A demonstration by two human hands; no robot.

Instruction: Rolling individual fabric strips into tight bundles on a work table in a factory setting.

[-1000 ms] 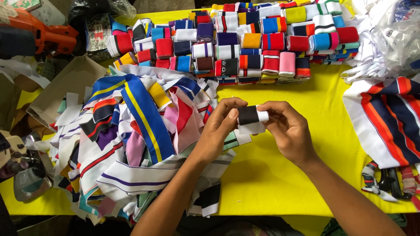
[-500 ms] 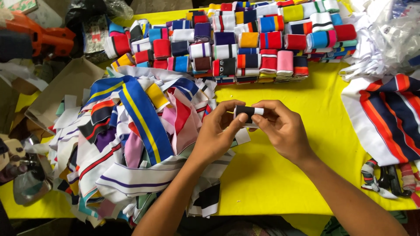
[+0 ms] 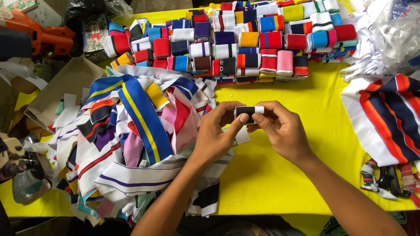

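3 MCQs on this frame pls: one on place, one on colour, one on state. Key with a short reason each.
1. Where do the rolled strips lie?
A. far edge of the table
B. under the hands
C. on the floor

2. What colour is the table cover?
A. green
B. yellow
C. white

3. How is the black-and-white roll held?
A. lying loose on the table
B. in the left hand alone
C. between both hands

Key: 1 A, the rolls sit in rows at the far side. 2 B, the bare cover shows yellow. 3 C, the left hand and right hand both pinch it above the table.
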